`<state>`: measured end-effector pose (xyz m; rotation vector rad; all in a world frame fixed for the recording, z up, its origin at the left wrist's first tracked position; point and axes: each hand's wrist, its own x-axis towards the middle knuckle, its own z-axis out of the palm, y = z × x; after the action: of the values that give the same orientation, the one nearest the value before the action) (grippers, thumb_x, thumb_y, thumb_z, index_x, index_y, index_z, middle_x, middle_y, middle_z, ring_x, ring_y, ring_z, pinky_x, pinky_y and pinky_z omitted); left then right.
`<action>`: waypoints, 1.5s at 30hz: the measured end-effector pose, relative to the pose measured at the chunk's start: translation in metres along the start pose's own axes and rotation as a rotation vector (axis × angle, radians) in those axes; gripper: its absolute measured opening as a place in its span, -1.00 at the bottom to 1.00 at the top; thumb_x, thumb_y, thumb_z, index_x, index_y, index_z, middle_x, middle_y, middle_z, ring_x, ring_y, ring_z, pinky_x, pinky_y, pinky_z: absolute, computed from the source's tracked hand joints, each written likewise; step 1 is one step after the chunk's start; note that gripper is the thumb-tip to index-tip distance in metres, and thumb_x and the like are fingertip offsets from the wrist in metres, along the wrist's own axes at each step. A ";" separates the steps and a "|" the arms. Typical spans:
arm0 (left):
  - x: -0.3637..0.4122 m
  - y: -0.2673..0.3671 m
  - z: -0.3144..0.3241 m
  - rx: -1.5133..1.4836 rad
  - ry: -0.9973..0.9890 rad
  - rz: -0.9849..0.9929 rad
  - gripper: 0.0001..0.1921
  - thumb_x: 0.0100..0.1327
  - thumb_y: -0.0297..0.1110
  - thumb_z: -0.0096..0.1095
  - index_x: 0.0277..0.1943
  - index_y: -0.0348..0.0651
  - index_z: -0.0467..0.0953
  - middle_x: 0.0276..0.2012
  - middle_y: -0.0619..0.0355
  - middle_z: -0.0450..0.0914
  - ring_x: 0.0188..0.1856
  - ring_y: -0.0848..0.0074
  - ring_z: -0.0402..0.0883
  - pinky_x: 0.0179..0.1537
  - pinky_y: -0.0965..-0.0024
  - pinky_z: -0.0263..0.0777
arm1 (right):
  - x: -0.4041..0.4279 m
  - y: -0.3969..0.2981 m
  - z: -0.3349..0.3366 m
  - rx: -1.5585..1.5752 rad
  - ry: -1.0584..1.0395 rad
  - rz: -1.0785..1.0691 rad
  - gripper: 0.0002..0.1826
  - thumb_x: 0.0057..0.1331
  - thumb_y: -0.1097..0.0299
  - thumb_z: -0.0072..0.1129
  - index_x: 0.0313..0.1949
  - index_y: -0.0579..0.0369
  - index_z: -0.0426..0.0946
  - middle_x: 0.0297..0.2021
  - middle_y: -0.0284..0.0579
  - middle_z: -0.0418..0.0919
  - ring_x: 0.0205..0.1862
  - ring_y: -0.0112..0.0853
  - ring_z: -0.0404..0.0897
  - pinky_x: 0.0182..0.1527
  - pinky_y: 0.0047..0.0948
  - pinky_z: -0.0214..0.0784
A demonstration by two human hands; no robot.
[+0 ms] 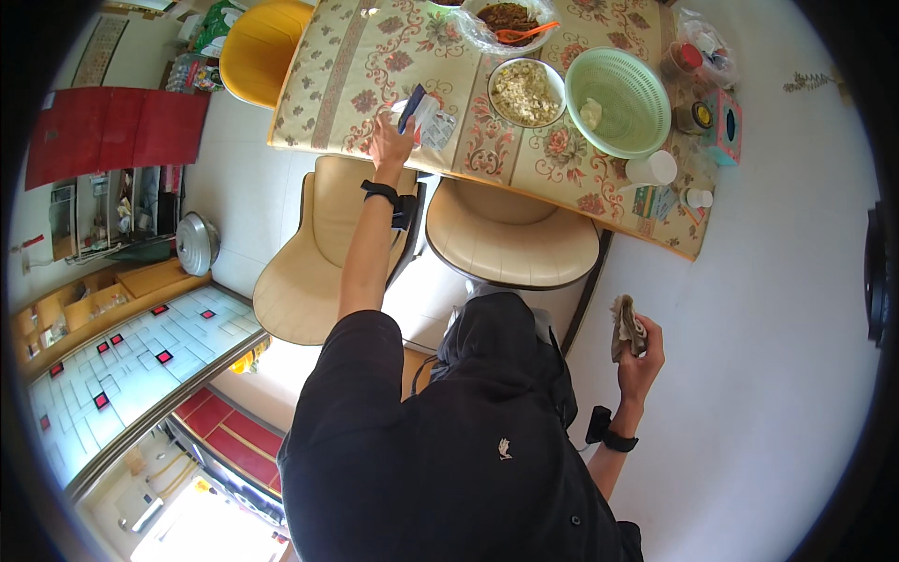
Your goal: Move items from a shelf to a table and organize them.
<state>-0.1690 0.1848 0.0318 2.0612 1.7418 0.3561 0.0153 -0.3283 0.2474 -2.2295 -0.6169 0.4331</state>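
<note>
My left hand (392, 142) reaches over the near edge of a table with a floral tablecloth (337, 126). Its fingers are closed on a small dark blue and white packet (416, 111). A silvery blister pack (439, 128) lies just right of the packet. Away from the table, at the right, my right hand (640, 357) grips a crumpled grey-brown cloth (625, 327) that sticks up from the fingers. Both wrists wear black straps with a small dark device.
Farther along stand a bowl of crumbly pale food (527, 91), a green plastic colander (618, 102), a plastic-lined bowl with an orange spoon (509, 28), a white cup (660, 168), jars and a tissue box (727, 126). Beige chairs (513, 232) stand against the table's near side.
</note>
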 end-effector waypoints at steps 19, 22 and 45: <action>-0.298 0.229 -0.013 -0.539 -0.938 1.182 -0.75 0.25 -0.58 0.18 0.00 -0.33 0.52 -0.04 -0.10 0.60 0.03 0.10 0.58 0.12 0.20 0.43 | -0.131 0.088 0.028 0.234 0.852 0.365 -0.51 0.04 0.65 0.28 0.02 0.08 0.55 -0.05 -0.01 0.59 -0.01 -0.05 0.59 0.04 -0.26 0.49; -0.335 0.226 0.020 -0.485 -1.061 1.276 -0.77 0.31 -0.53 0.14 0.02 -0.34 0.53 -0.04 -0.05 0.61 0.00 0.22 0.61 0.07 0.27 0.47 | -0.189 0.111 0.032 0.186 1.095 0.446 -0.46 0.01 0.64 0.30 0.05 0.07 0.55 0.00 0.00 0.57 0.05 -0.04 0.57 0.09 -0.24 0.47; -0.811 0.309 -0.161 -0.983 -2.873 2.202 -0.66 0.23 -0.57 0.24 0.08 -0.25 0.47 0.07 -0.04 0.59 0.07 0.12 0.59 0.12 0.22 0.44 | -0.436 -0.226 -0.075 -1.375 1.538 1.578 -0.50 0.35 0.33 0.28 0.24 0.11 0.40 0.14 0.07 0.52 0.20 -0.14 0.51 0.24 -0.23 0.38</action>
<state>-0.1205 -0.6263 0.3756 -0.8287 3.8443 1.4976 -0.3745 -0.4815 0.5149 -2.6415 2.2862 -1.3893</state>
